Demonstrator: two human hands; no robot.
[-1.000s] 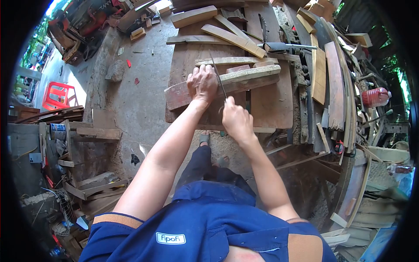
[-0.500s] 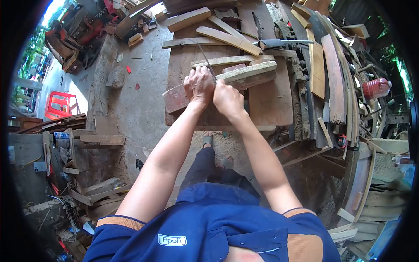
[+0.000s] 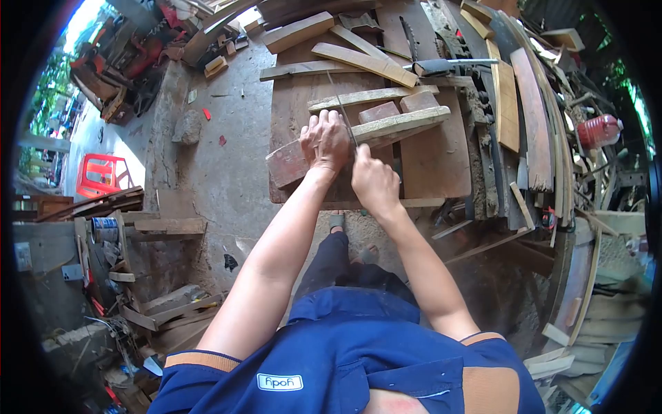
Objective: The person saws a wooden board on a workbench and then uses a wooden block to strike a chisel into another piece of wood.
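Now the left hand [image 3: 324, 143] holds the long wood [image 3: 285, 163] by the near left corner of the bench [image 3: 438, 162], bent fingers together, the right hand [image 3: 376, 182] squeezes the saw [image 3: 338, 98], and how much is cut or uncut is hidden.

Bare tabletop [image 3: 441, 169] lies open right of the hands [image 3: 376, 181]; beyond them, the loose wooden strips [image 3: 372, 97] and hammer [image 3: 433, 67] block the way forward.

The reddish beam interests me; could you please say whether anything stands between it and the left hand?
Nothing visible does: the left hand rests on the reddish beam, with the thin blade beside its fingers.
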